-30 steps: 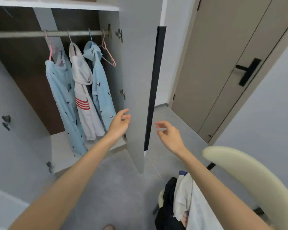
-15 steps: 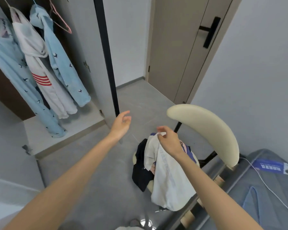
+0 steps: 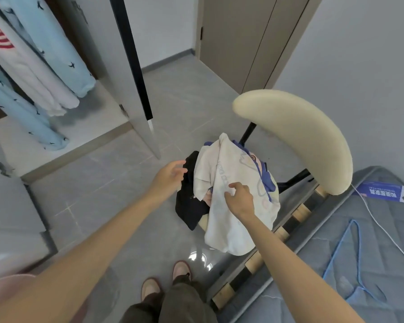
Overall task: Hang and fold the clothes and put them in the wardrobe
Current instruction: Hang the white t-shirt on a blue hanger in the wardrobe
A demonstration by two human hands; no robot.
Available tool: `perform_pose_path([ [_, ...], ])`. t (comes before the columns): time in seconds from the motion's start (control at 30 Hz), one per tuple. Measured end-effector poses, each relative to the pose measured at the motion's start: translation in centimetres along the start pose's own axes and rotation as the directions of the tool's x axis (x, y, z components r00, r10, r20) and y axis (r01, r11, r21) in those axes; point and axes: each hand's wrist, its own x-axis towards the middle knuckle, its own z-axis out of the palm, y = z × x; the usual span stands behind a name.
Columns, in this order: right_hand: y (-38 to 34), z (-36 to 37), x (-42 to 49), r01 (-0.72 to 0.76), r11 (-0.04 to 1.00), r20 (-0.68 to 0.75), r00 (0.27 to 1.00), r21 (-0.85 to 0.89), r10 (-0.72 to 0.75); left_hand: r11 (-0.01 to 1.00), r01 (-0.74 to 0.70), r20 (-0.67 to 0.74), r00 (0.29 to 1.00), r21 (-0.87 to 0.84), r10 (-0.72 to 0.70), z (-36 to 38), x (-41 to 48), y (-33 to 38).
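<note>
A pile of clothes lies on a chair (image 3: 296, 136) with a cream backrest: a cream printed garment (image 3: 233, 220) on top, a black garment (image 3: 189, 206) under its left side, and something blue behind. My right hand (image 3: 239, 199) rests on the cream garment with fingers curled into the cloth. My left hand (image 3: 170, 176) hovers with relaxed fingers at the black garment's edge, holding nothing. In the open wardrobe (image 3: 63, 141) at upper left hang light blue patterned clothes (image 3: 56, 50) and a white one with red stripes (image 3: 21, 66).
The wardrobe's open door (image 3: 131, 66) with its black edge stands between wardrobe and chair. A bed (image 3: 359, 264) at lower right carries a blue hanger (image 3: 345, 257), a white cable and a leaflet. A closed room door is at the top right. My feet stand on the grey floor.
The view has swung down from the wardrobe to the chair. Both hands dropped to the clothes pile; the right hand now lies lower on the cream garment, the left hand nears the black one.
</note>
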Motion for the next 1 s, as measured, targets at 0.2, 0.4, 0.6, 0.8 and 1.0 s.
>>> perform_pose_path([
  [0.2,1.8,7.5,5.7,-0.066,0.993,0.017,0.998,-0.095,0.068,1.0,0.022,0.008,1.0,0.011,-0.022,1.4,4.3,-6.2],
  [0.4,3.3,13.6,9.7,-0.105,0.939,-0.383,0.923,-0.326,-0.03,1.0,-0.025,0.036,0.999,0.015,0.025,4.0,8.5,-12.6],
  [0.6,6.7,16.3,11.5,0.043,0.918,-0.491,0.834,-0.395,-0.251,0.992,-0.117,0.042,0.992,-0.038,0.119,6.5,10.5,-18.4],
  [0.8,7.6,15.0,9.7,0.267,0.963,-0.526,0.823,0.024,-0.215,0.981,-0.172,-0.027,0.985,-0.089,0.171,7.1,7.5,-21.6],
  [1.0,6.0,9.7,4.5,0.289,0.945,-0.602,0.786,0.15,-0.145,0.954,-0.283,-0.121,0.955,-0.095,0.271,5.7,0.7,-19.7],
])
